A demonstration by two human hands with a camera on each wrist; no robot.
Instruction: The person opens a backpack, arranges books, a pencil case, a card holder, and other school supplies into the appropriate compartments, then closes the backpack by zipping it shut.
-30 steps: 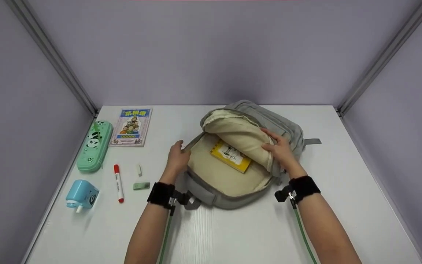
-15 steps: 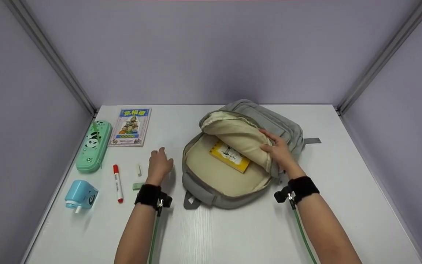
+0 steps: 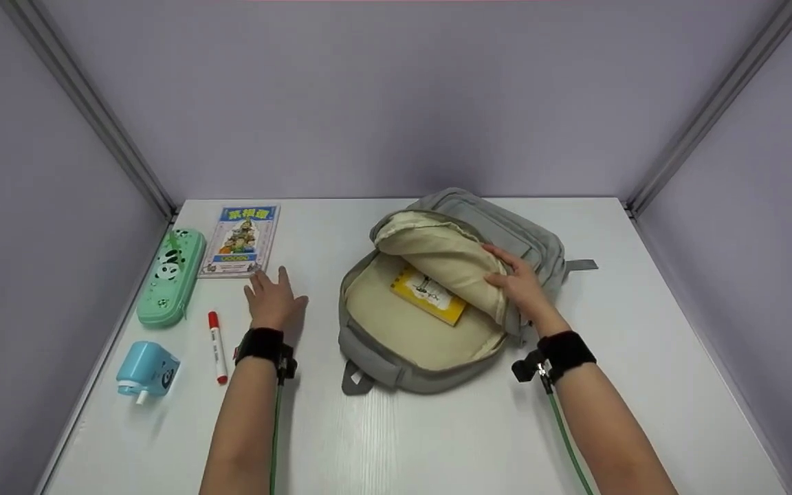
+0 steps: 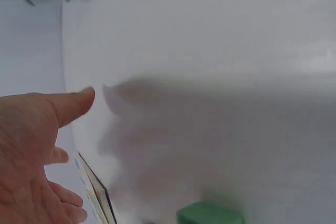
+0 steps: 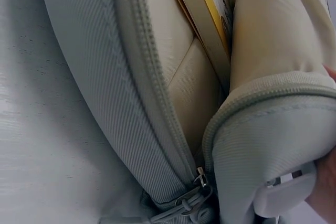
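Observation:
A grey backpack lies unzipped, its cream lining showing. My right hand holds the folded-back flap, thumb on the lining side; in the right wrist view the hand is mostly cut off. Inside the bag lies a yellow book, partly covered by the flap. My left hand is over the table with fingers spread and nothing in it. Its fingertips are by the lower edge of a comic-style book; whether they touch is unclear. A green eraser shows below that hand in the left wrist view.
A green panda pencil case lies at the left edge. Nearer are a red-capped marker and a blue pencil sharpener with a panda. Walls enclose the white table at the back and sides.
My left hand has let go of the bag's left rim and moved left to the comic-style book, spreading its fingers. The right hand keeps its hold on the flap.

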